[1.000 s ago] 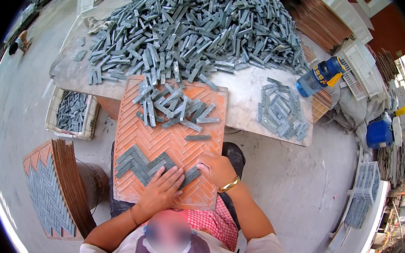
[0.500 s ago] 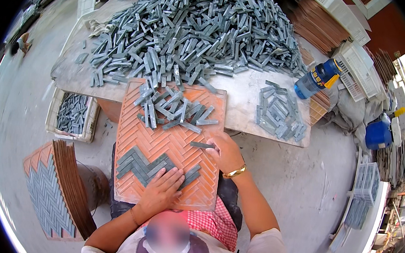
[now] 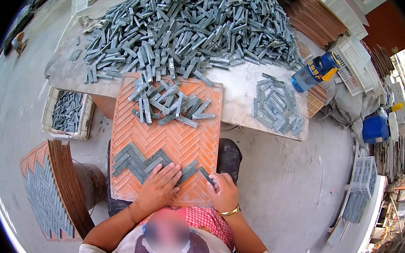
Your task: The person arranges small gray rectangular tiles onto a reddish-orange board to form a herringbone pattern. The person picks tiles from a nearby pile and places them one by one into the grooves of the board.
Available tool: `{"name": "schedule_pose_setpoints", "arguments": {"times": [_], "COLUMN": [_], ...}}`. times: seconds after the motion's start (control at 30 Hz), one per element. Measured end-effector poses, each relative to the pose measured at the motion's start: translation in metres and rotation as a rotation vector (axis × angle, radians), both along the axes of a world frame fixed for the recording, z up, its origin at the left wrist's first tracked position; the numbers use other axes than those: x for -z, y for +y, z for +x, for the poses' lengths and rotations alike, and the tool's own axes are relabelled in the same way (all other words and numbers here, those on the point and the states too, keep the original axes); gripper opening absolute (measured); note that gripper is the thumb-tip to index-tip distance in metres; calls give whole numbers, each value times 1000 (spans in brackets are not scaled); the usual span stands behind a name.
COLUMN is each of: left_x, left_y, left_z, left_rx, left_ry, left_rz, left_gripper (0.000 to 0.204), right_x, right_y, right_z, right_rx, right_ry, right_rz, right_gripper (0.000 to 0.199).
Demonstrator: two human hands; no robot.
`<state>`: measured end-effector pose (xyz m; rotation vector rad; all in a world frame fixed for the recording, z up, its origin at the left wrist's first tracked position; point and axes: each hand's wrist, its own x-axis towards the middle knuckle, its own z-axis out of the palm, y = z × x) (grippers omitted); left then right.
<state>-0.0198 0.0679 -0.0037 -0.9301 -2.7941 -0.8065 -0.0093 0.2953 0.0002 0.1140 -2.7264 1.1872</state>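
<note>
An orange herringbone-grooved tray (image 3: 133, 90) lies across my lap, its far end at the table. Grey strip tiles (image 3: 128, 162) fill a zigzag band in its lower grooves. My left hand (image 3: 160, 181) rests flat on that band, fingers stretched out, holding nothing. At the tray's right edge, my right hand (image 3: 223, 192) pinches one grey strip tile (image 3: 206, 175), which slants down at the right end of the band. A loose heap of strip tiles (image 3: 170, 105) covers the tray's far part.
A big pile of strip tiles (image 3: 197, 23) covers the table (image 3: 238, 88), with a flat batch (image 3: 277, 107) and a blue bottle (image 3: 315, 71) at right. On the floor at left stand a crate (image 3: 88, 120) of tiles and a stack of orange trays (image 3: 68, 182), one filled.
My right hand has come down and toward me with the strip tile, from the tray's middle right to the band's right end. My left hand has stayed on the tiles.
</note>
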Motion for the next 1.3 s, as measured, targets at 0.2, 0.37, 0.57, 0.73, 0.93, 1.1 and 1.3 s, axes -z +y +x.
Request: {"name": "schedule_pose_setpoints", "arguments": {"times": [0.2,0.37,0.57,0.73,0.93,1.1,1.3], "left_x": [-4,-2,-4,-2,-2,-1,0], "left_y": [0,0,0,0,0,0,1], "left_z": [-2,-1,-3,-2,-3,-2,-3], "left_rx": [3,-7,11,-5,-3,-5,-5], "left_ry": [-5,25,-20,0,-14,2,3], "left_rz": [8,-13,31,21,30,31,43], "left_gripper": [49,47,49,49,50,50,50], "right_x": [-4,-3,-7,-2,-8,-9,-5], "right_y": [-2,0,1,-2,-8,-7,-1], "right_z": [-11,-13,6,19,9,6,2], "right_rx": [-58,-62,-11,-33,-36,-49,-61], "right_ry": [-32,-5,-74,-62,-2,25,13], "right_rz": [-4,17,-35,60,147,149,153], "right_gripper": [26,25,23,22,21,21,22]}}
